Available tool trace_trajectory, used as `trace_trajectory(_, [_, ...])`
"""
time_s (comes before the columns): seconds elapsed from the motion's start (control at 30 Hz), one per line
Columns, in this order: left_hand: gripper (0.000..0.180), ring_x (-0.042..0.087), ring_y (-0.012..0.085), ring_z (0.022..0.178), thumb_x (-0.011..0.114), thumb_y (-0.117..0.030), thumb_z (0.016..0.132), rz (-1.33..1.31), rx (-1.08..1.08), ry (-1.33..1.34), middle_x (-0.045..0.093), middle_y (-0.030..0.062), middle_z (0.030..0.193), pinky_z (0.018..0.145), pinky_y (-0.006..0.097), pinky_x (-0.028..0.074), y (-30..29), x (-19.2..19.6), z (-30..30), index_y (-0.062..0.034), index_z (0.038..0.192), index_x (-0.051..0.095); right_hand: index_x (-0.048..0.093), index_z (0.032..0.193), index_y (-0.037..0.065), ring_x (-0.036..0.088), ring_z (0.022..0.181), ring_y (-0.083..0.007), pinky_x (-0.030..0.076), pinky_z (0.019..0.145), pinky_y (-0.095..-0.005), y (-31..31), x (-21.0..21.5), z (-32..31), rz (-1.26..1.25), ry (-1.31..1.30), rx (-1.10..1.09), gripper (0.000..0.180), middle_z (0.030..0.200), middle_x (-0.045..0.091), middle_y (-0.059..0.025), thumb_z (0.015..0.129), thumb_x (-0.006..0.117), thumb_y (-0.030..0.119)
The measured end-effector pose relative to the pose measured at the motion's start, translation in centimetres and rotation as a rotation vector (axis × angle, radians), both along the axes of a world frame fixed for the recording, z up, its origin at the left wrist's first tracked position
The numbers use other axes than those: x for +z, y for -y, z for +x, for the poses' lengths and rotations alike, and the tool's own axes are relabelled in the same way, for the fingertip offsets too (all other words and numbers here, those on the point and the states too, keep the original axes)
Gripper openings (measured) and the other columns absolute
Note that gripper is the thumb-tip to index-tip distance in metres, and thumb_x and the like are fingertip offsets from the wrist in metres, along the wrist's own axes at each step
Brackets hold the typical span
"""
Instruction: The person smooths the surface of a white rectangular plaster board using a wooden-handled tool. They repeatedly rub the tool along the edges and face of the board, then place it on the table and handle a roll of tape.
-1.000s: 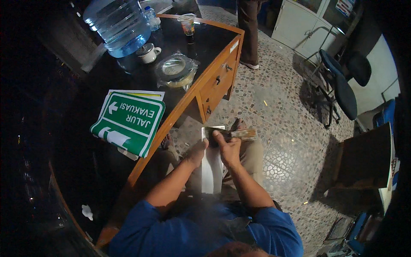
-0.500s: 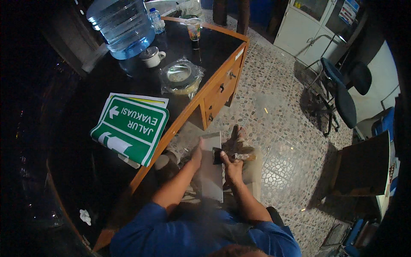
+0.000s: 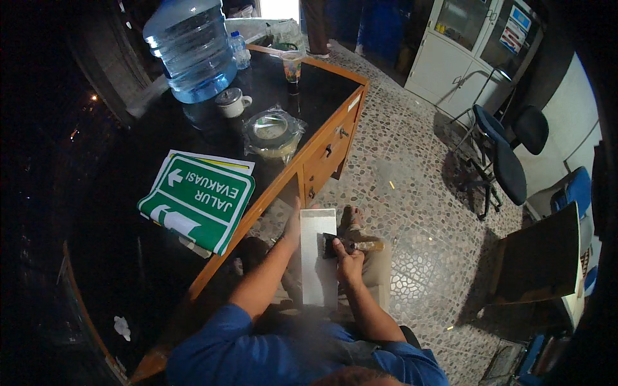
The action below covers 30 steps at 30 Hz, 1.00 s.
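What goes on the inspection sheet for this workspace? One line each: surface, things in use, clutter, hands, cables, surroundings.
Surface: dark-topped desk, wooden edging.
Things in use: pale rectangular panel; scraper-like tool, dark blade overlapping the panel's right side, contact unclear.
Clutter: on the desk, large water bottle, small bottle, drink cup, lidded mug, plastic-wrapped ring-shaped item, green-and-white sign, crumpled white scrap.
Hands: left hand at the panel's left edge, fingers mostly hidden; right hand grips the tool.
Cables: nothing seen.
Surroundings: stone-patterned floor; dark swivel chair; white cabinet.

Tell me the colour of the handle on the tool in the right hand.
The handle is light brown; it shows best in the head view.
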State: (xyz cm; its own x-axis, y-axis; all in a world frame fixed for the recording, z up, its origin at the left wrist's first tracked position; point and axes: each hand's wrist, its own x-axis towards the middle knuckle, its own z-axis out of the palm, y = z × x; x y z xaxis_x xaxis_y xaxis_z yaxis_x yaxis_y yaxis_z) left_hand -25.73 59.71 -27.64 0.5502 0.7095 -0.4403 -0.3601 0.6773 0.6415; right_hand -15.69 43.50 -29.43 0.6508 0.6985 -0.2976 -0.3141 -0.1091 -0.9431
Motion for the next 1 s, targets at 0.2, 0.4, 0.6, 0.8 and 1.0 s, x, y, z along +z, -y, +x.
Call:
trace_trajectory(0.2, [0.086, 0.068, 0.0303, 0.107, 0.037, -0.071, 0.099, 0.131, -0.222, 0.126, 0.066, 0.0224, 0.126, 0.099, 0.041, 0.051, 1.6, 6.0, -0.3, 0.0039, 0.138, 0.052, 0.07, 0.085, 0.001, 0.053, 0.07, -0.0093, 0.044, 0.065, -0.0281, -0.9, -1.9, 0.4, 0.035, -0.06, -0.072, 0.027, 0.078, 0.063, 0.0015, 0.091, 0.079, 0.025])
trace_trajectory(0.4, [0.085, 0.069, 0.0251, 0.099, 0.032, -0.071, 0.1, 0.139, -0.175, 0.14, 0.069, 0.0172, 0.118, 0.092, 0.039, 0.055, 1.7, 5.1, -2.0, 0.0021, 0.138, 0.051, 0.072, 0.109, 0.001, 0.068, 0.089, -0.024, 0.052, 0.081, -0.0353, -0.7, 9.6, -0.8, 0.069, 0.487, 0.027, 0.023, 0.101, 0.073, -0.0127, 0.097, 0.07, 0.02])
trace_trajectory(0.6, [0.092, 0.061, 0.0296, 0.12, 0.027, -0.076, 0.098, 0.33, -0.213, 0.11, 0.059, 0.0196, 0.136, 0.104, 0.042, 0.049, 4.2, 6.1, -3.3, 0.0006, 0.146, 0.044, 0.066, 0.128, 0.007, 0.065, 0.095, -0.0333, 0.055, 0.08, -0.0388, -1.0, 8.5, -2.7, 0.477, 1.042, 0.162, 0.052, 0.11, 0.067, -0.016, 0.077, 0.071, 0.001])
trace_trajectory(0.8, [0.078, 0.052, 0.0275, 0.132, 0.032, -0.065, 0.104, 0.374, -0.208, 0.072, 0.052, 0.0133, 0.146, 0.113, 0.042, 0.039, 7.0, 6.8, -3.9, -0.0039, 0.152, 0.039, 0.062, 0.138, 0.013, 0.064, 0.098, -0.0338, 0.055, 0.079, -0.0402, -1.7, 8.6, -2.4, 0.346, 1.119, 0.083, 0.063, 0.114, 0.065, -0.0134, 0.076, 0.07, 0.005])
trace_trajectory(1.0, [0.066, 0.051, 0.0306, 0.131, 0.031, -0.05, 0.109, 0.723, -0.205, -0.087, 0.05, 0.0178, 0.146, 0.113, 0.042, 0.038, 7.2, 5.5, -5.5, 0.0009, 0.15, 0.04, 0.059, 0.14, 0.012, 0.063, 0.109, -0.0385, 0.055, 0.089, -0.0432, -1.5, 8.2, -2.5, 0.339, 1.008, 0.143, 0.063, 0.123, 0.063, -0.0196, 0.077, 0.069, 0.005])
